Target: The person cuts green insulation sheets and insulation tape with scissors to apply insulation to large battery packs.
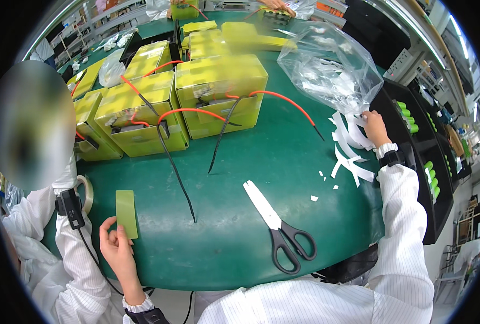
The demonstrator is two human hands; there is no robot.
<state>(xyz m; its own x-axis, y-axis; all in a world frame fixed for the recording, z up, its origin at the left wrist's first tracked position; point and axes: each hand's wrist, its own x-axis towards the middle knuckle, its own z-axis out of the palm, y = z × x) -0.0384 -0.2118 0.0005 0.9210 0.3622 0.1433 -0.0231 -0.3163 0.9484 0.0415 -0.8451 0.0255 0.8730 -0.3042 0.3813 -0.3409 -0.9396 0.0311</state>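
Observation:
My left hand (118, 251) is at the near left of the table, thumb and fingers closed on the lower edge of a yellow-green rectangular sheet (126, 208). At the right edge of the table, my right hand (376, 129) reaches over a loose pile of white paper strips (350, 168). Its fingertips are closed at the strips' upper end, by the bottom of a clear plastic bag (332, 73) with white scraps inside. Scissors (279, 229) with black handles and pale blades lie between my hands, blades slightly apart. Several tiny white scraps (314, 198) lie beside the strips.
Yellow-wrapped battery packs (142, 116) with red and black wires stand across the far left, wires trailing onto the green table (224, 200). A tape roll (87, 194) is beside a co-worker's sleeve (72, 237) at left. Black bins (407, 156) with green cells flank the right side. Other people's hands (278, 5) work at the far end.

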